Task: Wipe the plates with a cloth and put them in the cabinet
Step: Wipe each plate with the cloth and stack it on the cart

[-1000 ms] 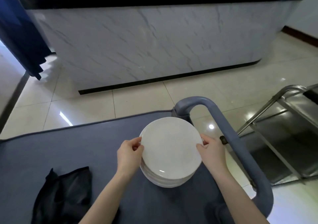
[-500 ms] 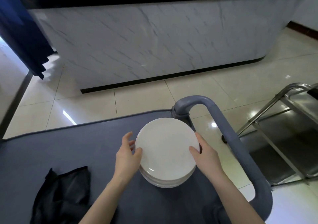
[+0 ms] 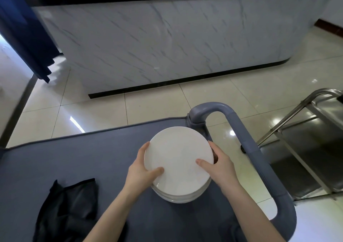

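Observation:
A stack of white plates (image 3: pixel 176 197) stands on the grey-blue cart top (image 3: pixel 83 158). The top plate (image 3: pixel 179 154) is tilted up off the stack. My left hand (image 3: pixel 143 169) grips its left rim, thumb on the upper face. My right hand (image 3: pixel 217 165) grips its right rim the same way, fingers curled under the edge. A crumpled black cloth (image 3: pixel 68 210) lies on the cart to the left of my left forearm.
The cart's grey handle (image 3: pixel 246 147) loops around just right of the plates. A steel trolley (image 3: pixel 304 148) stands on the tiled floor at the right. A marble-fronted counter (image 3: pixel 157 43) faces me, and a blue curtain (image 3: pixel 24 28) hangs at the far left.
Both hands slid from the stack's sides onto the top plate, thumbs now over its face, and it has lifted slightly off the stack.

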Available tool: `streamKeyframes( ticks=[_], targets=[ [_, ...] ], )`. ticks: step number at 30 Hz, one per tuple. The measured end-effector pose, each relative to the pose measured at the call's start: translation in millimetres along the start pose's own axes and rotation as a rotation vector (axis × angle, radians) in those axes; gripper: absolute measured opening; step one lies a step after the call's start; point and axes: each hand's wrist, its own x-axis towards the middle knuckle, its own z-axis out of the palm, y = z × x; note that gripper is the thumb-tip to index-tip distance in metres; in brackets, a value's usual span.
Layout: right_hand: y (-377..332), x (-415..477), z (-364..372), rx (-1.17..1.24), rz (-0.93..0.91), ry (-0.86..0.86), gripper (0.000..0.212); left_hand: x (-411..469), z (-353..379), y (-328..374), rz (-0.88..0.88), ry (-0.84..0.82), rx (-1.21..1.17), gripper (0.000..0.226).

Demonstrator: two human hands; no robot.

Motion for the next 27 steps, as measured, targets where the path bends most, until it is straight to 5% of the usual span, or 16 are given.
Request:
streamKeyframes(
  ticks=[6, 22, 27],
  targets=[
    [-0.8, 3.9, 6.4, 0.207, 0.041, -0.019, 0.063, 2.6, -7.0, -2.8, -0.028, -0.02, -0.044, 0.089],
    [1.3, -8.1, 23.8, 0.21, -0.052, -0.129, 0.071, -0.3, -11.7, -12.2, -0.07, -0.055, -0.235, 0.1],
    [-4.0, -3.6, 28.2, 0.175, -0.08, -0.123, 0.075, -2.3, -14.5, -10.6, -0.155, -0.088, -0.284, 0.087]
  ],
)
